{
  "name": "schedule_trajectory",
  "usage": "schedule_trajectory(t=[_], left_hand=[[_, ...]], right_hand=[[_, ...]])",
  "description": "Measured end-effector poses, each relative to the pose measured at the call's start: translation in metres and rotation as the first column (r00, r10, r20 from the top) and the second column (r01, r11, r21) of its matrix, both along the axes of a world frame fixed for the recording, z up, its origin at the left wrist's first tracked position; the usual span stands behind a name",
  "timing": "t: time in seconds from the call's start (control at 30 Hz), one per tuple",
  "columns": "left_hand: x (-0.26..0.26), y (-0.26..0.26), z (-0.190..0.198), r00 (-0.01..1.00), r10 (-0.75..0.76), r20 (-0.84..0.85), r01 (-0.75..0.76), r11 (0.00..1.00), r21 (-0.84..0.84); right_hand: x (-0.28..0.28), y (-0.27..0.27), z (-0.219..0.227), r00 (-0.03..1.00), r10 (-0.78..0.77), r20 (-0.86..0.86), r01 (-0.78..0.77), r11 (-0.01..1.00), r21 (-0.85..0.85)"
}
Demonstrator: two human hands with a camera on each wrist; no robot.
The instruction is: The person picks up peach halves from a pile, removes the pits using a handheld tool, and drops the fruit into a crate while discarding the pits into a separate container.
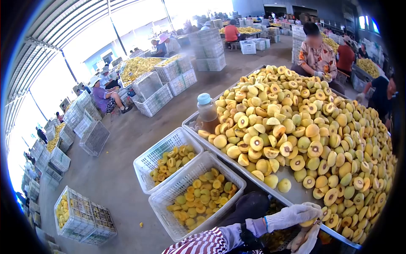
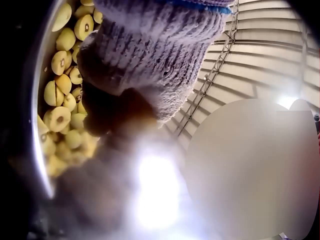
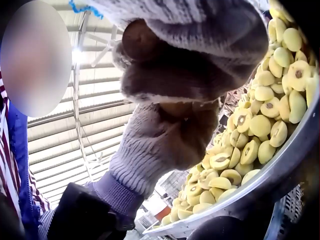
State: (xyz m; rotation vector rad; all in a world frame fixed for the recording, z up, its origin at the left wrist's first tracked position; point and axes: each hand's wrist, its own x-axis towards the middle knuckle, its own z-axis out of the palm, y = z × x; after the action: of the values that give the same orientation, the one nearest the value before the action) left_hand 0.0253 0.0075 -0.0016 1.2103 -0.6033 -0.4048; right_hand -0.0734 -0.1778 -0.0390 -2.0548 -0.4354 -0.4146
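Both hands wear pale knit gloves and meet at the near edge of a metal tray table [image 1: 287, 180] heaped with halved yellow peaches [image 1: 313, 131]. My left hand [image 1: 292, 216], with a blue-trimmed cuff, pinches a peach half [image 1: 308, 222] between fingertips and thumb. Just below it is my right hand [image 1: 308, 240], close against the left one. From the right wrist, my right hand [image 3: 200, 55] has curled fingers around something with a round brown end [image 3: 142, 40]; the rest is hidden in the glove. A yellowish fruit [image 3: 176, 109] shows between the hands.
Two white plastic crates, one [image 1: 157, 146] behind another [image 1: 154, 201], hold peach pieces left of the table. A bottle with a blue lid [image 1: 207, 112] stands on the tray's left corner. A person [image 1: 319, 55] works across the heap. More stacked crates [image 1: 84, 220] stand on the floor.
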Motion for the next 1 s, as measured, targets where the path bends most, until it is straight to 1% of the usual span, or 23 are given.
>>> schedule_trajectory(t=[0.03, 0.07, 0.1, 0.17, 0.2, 0.23, 0.27, 0.3, 0.33, 0.37, 0.4, 0.43, 0.47, 0.5, 0.53, 0.6, 0.67, 0.73, 0.77, 0.8, 0.87, 0.9, 1.0], left_hand=[[-0.011, 0.006, 0.006, 0.995, -0.009, -0.103, 0.004, 0.999, -0.045], [-0.019, 0.01, 0.008, 0.978, -0.023, -0.206, 0.004, 0.996, -0.09], [-0.024, 0.012, 0.004, 0.969, -0.093, -0.231, 0.067, 0.991, -0.119], [-0.034, 0.02, -0.005, 0.935, -0.224, -0.276, 0.177, 0.967, -0.185], [-0.036, 0.026, -0.004, 0.943, -0.193, -0.271, 0.18, 0.981, -0.074], [-0.039, 0.035, -0.001, 0.951, -0.165, -0.263, 0.181, 0.983, 0.037], [-0.039, 0.041, 0.0, 0.958, -0.138, -0.251, 0.179, 0.973, 0.149], [-0.038, 0.045, -0.011, 0.962, 0.018, -0.273, 0.089, 0.923, 0.374], [-0.034, 0.052, -0.024, 0.982, 0.182, -0.06, -0.139, 0.893, 0.429], [-0.029, 0.063, -0.027, 0.959, 0.281, -0.046, -0.228, 0.855, 0.466], [-0.021, 0.078, -0.026, 0.926, 0.378, -0.025, -0.315, 0.805, 0.502], [-0.013, 0.092, -0.026, 0.891, 0.452, 0.044, -0.403, 0.743, 0.534], [-0.006, 0.106, -0.028, 0.844, 0.525, 0.111, -0.489, 0.669, 0.56], [0.005, 0.116, -0.034, 0.772, 0.614, 0.163, -0.562, 0.539, 0.627], [0.016, 0.129, -0.039, 0.769, 0.639, 0.004, -0.518, 0.62, 0.589], [0.038, 0.147, -0.071, 0.77, 0.63, -0.102, -0.461, 0.659, 0.595], [0.037, 0.155, -0.068, 0.806, 0.592, -0.024, -0.47, 0.663, 0.583], [0.036, 0.159, -0.052, 0.807, 0.584, -0.091, -0.426, 0.682, 0.595], [0.036, 0.159, -0.052, 0.798, 0.585, -0.145, -0.42, 0.713, 0.562], [0.036, 0.159, -0.051, 0.793, 0.576, -0.196, -0.411, 0.745, 0.526], [0.033, 0.164, -0.036, 0.782, 0.543, -0.305, -0.342, 0.784, 0.518], [0.037, 0.163, -0.041, 0.786, 0.531, -0.316, -0.345, 0.802, 0.488], [0.051, 0.159, -0.066, 0.809, 0.518, -0.278, -0.353, 0.806, 0.475]], right_hand=[[-0.002, 0.002, 0.001, 0.995, -0.054, -0.082, 0.061, 0.994, 0.089], [-0.005, 0.011, 0.014, 0.959, -0.084, -0.27, 0.152, 0.959, 0.241], [-0.008, 0.019, 0.027, 0.894, -0.098, -0.437, 0.283, 0.88, 0.382], [-0.004, 0.029, 0.058, 0.753, -0.03, -0.657, 0.417, 0.795, 0.441], [0.0, 0.035, 0.074, 0.665, 0.018, -0.747, 0.485, 0.75, 0.45], [0.001, 0.047, 0.094, 0.619, 0.054, -0.783, 0.518, 0.721, 0.459], [0.0, 0.054, 0.101, 0.617, 0.071, -0.784, 0.516, 0.715, 0.471], [-0.001, 0.06, 0.105, 0.615, 0.091, -0.783, 0.512, 0.709, 0.484], [-0.001, 0.064, 0.108, 0.61, 0.115, -0.784, 0.504, 0.707, 0.496], [0.002, 0.065, 0.11, 0.556, 0.148, -0.818, 0.507, 0.72, 0.474], [0.003, 0.068, 0.108, 0.566, 0.155, -0.809, 0.492, 0.725, 0.483], [0.001, 0.072, 0.104, 0.576, 0.164, -0.801, 0.477, 0.729, 0.491], [0.0, 0.075, 0.1, 0.582, 0.175, -0.794, 0.458, 0.736, 0.498], [-0.001, 0.078, 0.097, 0.584, 0.187, -0.79, 0.437, 0.748, 0.5], [0.0, 0.082, 0.097, 0.55, 0.188, -0.814, 0.444, 0.76, 0.475], [0.006, 0.095, 0.098, 0.478, 0.197, -0.856, 0.441, 0.789, 0.428], [0.009, 0.111, 0.088, 0.481, 0.207, -0.852, 0.408, 0.807, 0.427], [0.014, 0.124, 0.079, 0.488, 0.212, -0.847, 0.326, 0.856, 0.402], [0.015, 0.136, 0.088, 0.47, 0.188, -0.862, 0.307, 0.881, 0.359], [0.021, 0.14, 0.091, 0.434, 0.216, -0.875, 0.246, 0.905, 0.346], [0.03, 0.143, 0.093, 0.355, 0.249, -0.901, 0.137, 0.94, 0.314], [0.033, 0.146, 0.08, 0.386, 0.283, -0.878, 0.145, 0.921, 0.361], [0.042, 0.16, 0.087, 0.338, 0.201, -0.919, 0.112, 0.961, 0.251]])
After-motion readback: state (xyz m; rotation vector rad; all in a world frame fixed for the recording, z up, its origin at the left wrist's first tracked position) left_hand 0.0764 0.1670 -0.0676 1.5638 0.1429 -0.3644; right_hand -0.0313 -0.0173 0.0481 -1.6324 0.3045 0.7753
